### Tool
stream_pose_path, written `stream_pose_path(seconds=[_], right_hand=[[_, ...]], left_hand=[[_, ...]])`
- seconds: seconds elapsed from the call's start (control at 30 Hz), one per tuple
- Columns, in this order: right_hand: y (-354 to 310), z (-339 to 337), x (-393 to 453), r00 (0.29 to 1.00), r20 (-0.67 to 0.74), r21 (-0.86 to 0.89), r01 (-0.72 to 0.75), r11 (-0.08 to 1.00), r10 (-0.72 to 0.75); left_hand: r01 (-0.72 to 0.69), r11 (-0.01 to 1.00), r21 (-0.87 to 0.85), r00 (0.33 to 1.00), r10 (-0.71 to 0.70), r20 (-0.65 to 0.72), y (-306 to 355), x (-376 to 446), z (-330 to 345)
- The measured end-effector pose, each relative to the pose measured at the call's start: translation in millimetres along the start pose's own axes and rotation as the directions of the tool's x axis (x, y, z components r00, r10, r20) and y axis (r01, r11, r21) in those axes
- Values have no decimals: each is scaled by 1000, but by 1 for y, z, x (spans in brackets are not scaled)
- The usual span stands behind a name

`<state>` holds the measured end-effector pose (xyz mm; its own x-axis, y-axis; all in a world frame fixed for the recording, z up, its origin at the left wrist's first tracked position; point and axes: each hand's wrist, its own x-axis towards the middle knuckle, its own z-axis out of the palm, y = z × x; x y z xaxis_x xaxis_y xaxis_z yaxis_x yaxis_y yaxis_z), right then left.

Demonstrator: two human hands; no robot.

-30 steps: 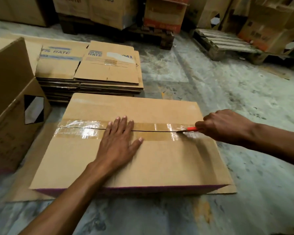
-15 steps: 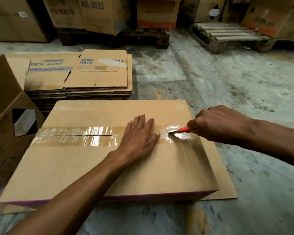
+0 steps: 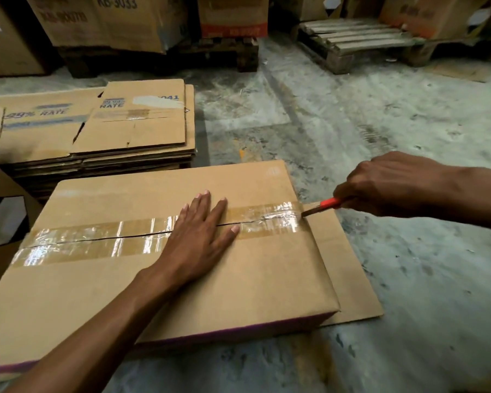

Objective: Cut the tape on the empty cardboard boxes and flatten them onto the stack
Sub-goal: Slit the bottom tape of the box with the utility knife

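Note:
A brown cardboard box [image 3: 253, 279] lies on the floor in front of me, its top seam covered by a strip of clear tape [image 3: 97, 239]. A dark slit runs along the seam under the tape. My left hand [image 3: 199, 239] presses flat on the box top, fingers straight across the tape. My right hand [image 3: 391, 185] grips a red-handled cutter [image 3: 323, 205], whose blade tip sits at the tape's right end by the box edge. Behind the box stands the stack of flattened boxes [image 3: 97, 137].
An open cardboard box [image 3: 0, 199] stands at the left edge. A loose sheet of cardboard [image 3: 352, 287] lies under the box at the right. Wooden pallets [image 3: 352, 43] and stacked cartons [image 3: 111, 21] line the back. Bare concrete floor [image 3: 408, 279] extends to the right.
The cutter has moved right along the seam to the box's right edge. My left hand has slid right across the tape. The view has shifted, so the box sits further left.

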<state>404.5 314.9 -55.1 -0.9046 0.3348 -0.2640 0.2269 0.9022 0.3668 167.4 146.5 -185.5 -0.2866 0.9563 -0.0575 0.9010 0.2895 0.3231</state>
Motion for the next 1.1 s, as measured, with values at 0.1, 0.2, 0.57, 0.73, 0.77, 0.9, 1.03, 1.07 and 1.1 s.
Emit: stream_pose_path(seconds=[0.1, 0.2, 0.57, 0.73, 0.77, 0.9, 1.03, 1.07, 1.1], right_hand=[[-2, 5, -3, 1000, -7, -8, 8, 1000, -8], [5, 9, -6, 999, 27, -91, -21, 996, 23], [13, 53, -5, 747, 325, 794, -549, 261, 580], [-42, 81, -12, 677, 392, 898, -429, -99, 623], [-50, 85, -13, 679, 396, 905, -401, -140, 618], [-63, 96, -13, 693, 374, 926, -315, -207, 617], [-61, 99, -12, 712, 356, 934, -290, -207, 606], [-61, 100, -11, 719, 353, 935, -288, -206, 598], [-62, 100, -11, 727, 349, 937, -285, -203, 591]], left_hand=[[0, 1000, 3, 1000, 0, 2, 1, -1, -1], [5, 1000, -21, 1000, -5, 23, 1, -2, -6], [50, 994, -96, 997, -55, -47, 49, 57, -38], [152, 987, -58, 988, -149, 50, 73, 113, -30], [185, 982, -42, 980, -181, 78, 76, 121, -27], [254, 965, 70, 959, -261, 112, 91, 139, -18], [234, 962, 140, 963, -249, 102, 98, 144, -15], [224, 966, 133, 966, -238, 105, 98, 144, -17], [209, 970, 128, 969, -223, 106, 99, 143, -19]])
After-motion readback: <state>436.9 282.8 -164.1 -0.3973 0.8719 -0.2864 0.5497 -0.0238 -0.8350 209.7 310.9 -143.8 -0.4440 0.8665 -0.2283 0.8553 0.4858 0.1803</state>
